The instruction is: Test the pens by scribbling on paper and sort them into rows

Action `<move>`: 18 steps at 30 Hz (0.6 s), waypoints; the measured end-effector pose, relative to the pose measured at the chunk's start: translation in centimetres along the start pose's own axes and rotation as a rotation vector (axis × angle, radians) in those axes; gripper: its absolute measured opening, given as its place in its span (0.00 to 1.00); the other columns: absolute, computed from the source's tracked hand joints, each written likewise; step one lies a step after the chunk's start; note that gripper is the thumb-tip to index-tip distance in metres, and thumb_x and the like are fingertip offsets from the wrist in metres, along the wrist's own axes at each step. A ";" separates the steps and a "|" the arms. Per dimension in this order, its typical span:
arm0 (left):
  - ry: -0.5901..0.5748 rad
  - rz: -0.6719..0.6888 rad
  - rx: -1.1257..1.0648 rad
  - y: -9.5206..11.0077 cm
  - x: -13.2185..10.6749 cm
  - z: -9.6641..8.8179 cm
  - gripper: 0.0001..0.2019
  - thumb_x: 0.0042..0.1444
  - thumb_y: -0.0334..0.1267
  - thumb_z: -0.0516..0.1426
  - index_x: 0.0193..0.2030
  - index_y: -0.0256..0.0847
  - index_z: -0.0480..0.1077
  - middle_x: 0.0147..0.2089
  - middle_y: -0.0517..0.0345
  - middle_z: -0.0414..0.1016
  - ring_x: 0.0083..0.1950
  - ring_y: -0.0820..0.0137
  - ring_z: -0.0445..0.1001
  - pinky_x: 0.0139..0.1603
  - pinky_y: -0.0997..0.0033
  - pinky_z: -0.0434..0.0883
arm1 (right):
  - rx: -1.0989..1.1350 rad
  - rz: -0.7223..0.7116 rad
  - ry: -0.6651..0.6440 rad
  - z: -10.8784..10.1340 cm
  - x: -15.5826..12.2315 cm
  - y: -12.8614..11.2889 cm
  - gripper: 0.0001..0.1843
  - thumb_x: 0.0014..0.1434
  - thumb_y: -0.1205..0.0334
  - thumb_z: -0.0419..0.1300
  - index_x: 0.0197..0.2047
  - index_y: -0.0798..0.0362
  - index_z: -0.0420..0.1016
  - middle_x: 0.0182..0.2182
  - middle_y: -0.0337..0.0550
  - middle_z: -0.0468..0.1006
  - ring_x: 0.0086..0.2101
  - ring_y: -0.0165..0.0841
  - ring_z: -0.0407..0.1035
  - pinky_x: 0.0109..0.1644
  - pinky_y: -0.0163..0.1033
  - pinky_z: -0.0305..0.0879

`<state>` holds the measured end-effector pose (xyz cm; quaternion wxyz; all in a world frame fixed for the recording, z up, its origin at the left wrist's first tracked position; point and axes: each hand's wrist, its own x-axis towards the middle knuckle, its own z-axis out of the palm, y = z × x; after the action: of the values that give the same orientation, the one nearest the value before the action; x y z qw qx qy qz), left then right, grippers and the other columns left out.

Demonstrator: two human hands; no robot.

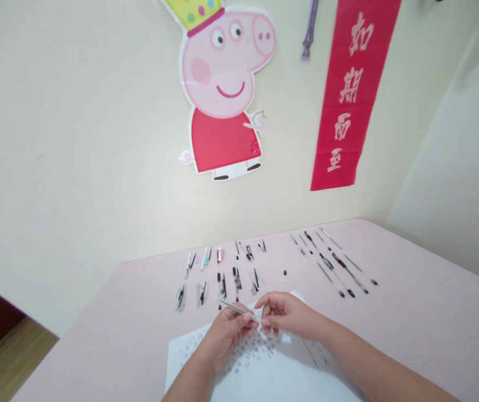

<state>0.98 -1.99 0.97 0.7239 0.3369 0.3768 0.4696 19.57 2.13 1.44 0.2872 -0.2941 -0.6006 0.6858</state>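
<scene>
Above the white paper (264,382), my left hand (229,332) is closed around a slim pen with a clear or grey barrel (233,306). The pen lies slanted, one end pointing up and to the left past my fingers. At its other end, my right hand (287,314) pinches with thumb and fingertips. Whether a smaller part sits between those right fingers is too fine to make out. Many small grey marks or bits cover the paper beneath both hands. A small black cap (284,272) lies on the table beyond my hands.
Pen parts lie in small groups at the back left, among them black pen pieces (235,279) and a red-and-white pen (219,255). Several whole pens (335,273) lie at the right. The pink table (415,312) meets a wall with a pig cutout (226,139) and red banner (342,111).
</scene>
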 end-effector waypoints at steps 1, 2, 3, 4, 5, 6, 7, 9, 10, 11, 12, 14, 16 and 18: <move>0.004 -0.006 0.002 0.0 0.0 0.0 0.13 0.43 0.39 0.68 0.31 0.34 0.72 0.27 0.54 0.77 0.29 0.75 0.74 0.31 0.78 0.68 | -0.003 -0.001 -0.004 0.0 0.0 0.0 0.22 0.44 0.55 0.68 0.40 0.54 0.68 0.21 0.33 0.74 0.22 0.27 0.70 0.23 0.31 0.63; 0.010 -0.010 0.003 0.0 0.0 0.1 0.13 0.42 0.39 0.68 0.30 0.34 0.72 0.27 0.55 0.77 0.28 0.75 0.73 0.31 0.79 0.67 | -0.007 0.001 -0.007 0.0 0.0 0.1 0.21 0.44 0.56 0.68 0.40 0.54 0.68 0.21 0.33 0.74 0.22 0.27 0.70 0.24 0.31 0.63; 0.016 -0.012 0.005 0.0 0.0 0.1 0.14 0.42 0.40 0.68 0.30 0.34 0.71 0.26 0.55 0.76 0.28 0.75 0.73 0.30 0.79 0.67 | -0.012 0.005 -0.009 0.0 0.0 0.1 0.21 0.45 0.56 0.68 0.41 0.54 0.68 0.21 0.33 0.74 0.22 0.27 0.70 0.24 0.31 0.63; 0.022 -0.013 0.009 0.0 0.0 0.1 0.14 0.42 0.40 0.68 0.30 0.34 0.71 0.26 0.55 0.76 0.28 0.76 0.73 0.29 0.79 0.67 | -0.017 0.010 -0.011 0.0 0.0 0.2 0.21 0.45 0.56 0.68 0.41 0.54 0.68 0.22 0.33 0.74 0.22 0.27 0.70 0.24 0.31 0.63; 0.028 -0.011 0.013 0.0 0.0 0.2 0.14 0.42 0.40 0.68 0.29 0.34 0.71 0.26 0.55 0.76 0.28 0.75 0.73 0.29 0.79 0.67 | -0.021 0.013 -0.011 0.0 0.0 0.3 0.22 0.45 0.56 0.68 0.41 0.54 0.68 0.22 0.33 0.74 0.22 0.27 0.70 0.24 0.31 0.63; 0.034 -0.009 0.018 0.0 0.0 0.2 0.14 0.42 0.41 0.68 0.29 0.34 0.71 0.25 0.55 0.76 0.28 0.75 0.73 0.28 0.79 0.66 | -0.025 0.014 -0.011 0.0 0.0 0.4 0.22 0.45 0.56 0.68 0.41 0.55 0.68 0.22 0.33 0.74 0.22 0.27 0.70 0.24 0.31 0.63; 0.038 -0.009 0.024 0.0 0.0 0.2 0.14 0.42 0.41 0.68 0.29 0.34 0.71 0.25 0.55 0.76 0.28 0.75 0.73 0.28 0.80 0.66 | -0.028 0.015 -0.011 0.0 0.0 0.4 0.22 0.44 0.56 0.68 0.41 0.55 0.69 0.22 0.33 0.74 0.22 0.27 0.70 0.24 0.31 0.63; 0.046 -0.009 0.031 0.0 0.0 0.3 0.14 0.41 0.41 0.68 0.28 0.34 0.70 0.26 0.55 0.76 0.28 0.75 0.74 0.27 0.80 0.66 | -0.033 0.015 -0.009 0.0 0.1 0.6 0.22 0.45 0.56 0.68 0.41 0.55 0.69 0.22 0.34 0.74 0.22 0.27 0.71 0.24 0.31 0.63; 0.050 -0.010 0.032 0.0 0.1 0.3 0.15 0.41 0.40 0.69 0.28 0.34 0.70 0.26 0.55 0.76 0.28 0.75 0.74 0.26 0.80 0.66 | -0.034 0.017 -0.008 0.0 0.1 0.6 0.22 0.45 0.56 0.68 0.41 0.55 0.69 0.22 0.33 0.74 0.22 0.27 0.71 0.24 0.31 0.63; 0.052 -0.012 0.033 0.0 0.1 0.3 0.15 0.40 0.40 0.69 0.28 0.34 0.70 0.26 0.55 0.76 0.28 0.75 0.74 0.26 0.80 0.66 | -0.034 0.020 -0.007 0.1 0.1 0.6 0.22 0.44 0.56 0.68 0.42 0.55 0.69 0.22 0.33 0.74 0.22 0.27 0.70 0.24 0.31 0.63; 0.053 -0.013 0.034 0.0 0.1 0.3 0.15 0.40 0.40 0.69 0.28 0.34 0.70 0.26 0.55 0.76 0.28 0.75 0.74 0.26 0.81 0.66 | -0.032 0.023 -0.006 0.1 0.1 0.6 0.22 0.44 0.56 0.68 0.42 0.55 0.69 0.22 0.33 0.74 0.22 0.27 0.70 0.24 0.31 0.63; 0.049 -0.015 0.035 0.0 0.1 0.3 0.14 0.41 0.40 0.69 0.28 0.34 0.70 0.26 0.55 0.76 0.28 0.75 0.74 0.27 0.80 0.66 | -0.031 0.032 -0.003 0.1 0.2 0.6 0.23 0.44 0.55 0.68 0.42 0.54 0.69 0.21 0.33 0.74 0.21 0.27 0.70 0.23 0.31 0.63; 0.046 -0.016 0.039 0.1 0.0 0.3 0.14 0.41 0.40 0.69 0.28 0.34 0.71 0.26 0.55 0.76 0.28 0.75 0.74 0.27 0.80 0.66 | -0.034 0.040 -0.002 0.0 0.2 0.7 0.24 0.43 0.55 0.68 0.42 0.54 0.69 0.21 0.33 0.74 0.20 0.27 0.70 0.23 0.31 0.63; 0.046 -0.016 0.042 0.1 0.0 0.3 0.14 0.40 0.40 0.69 0.28 0.34 0.71 0.26 0.55 0.76 0.29 0.74 0.74 0.27 0.80 0.67 | -0.037 0.044 0.000 0.0 0.2 0.8 0.24 0.43 0.54 0.68 0.42 0.54 0.69 0.21 0.33 0.74 0.20 0.27 0.70 0.23 0.31 0.63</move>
<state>1.20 -2.03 1.20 0.7117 0.3380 0.4057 0.4633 19.41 2.22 0.64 0.2666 -0.3125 -0.6066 0.6806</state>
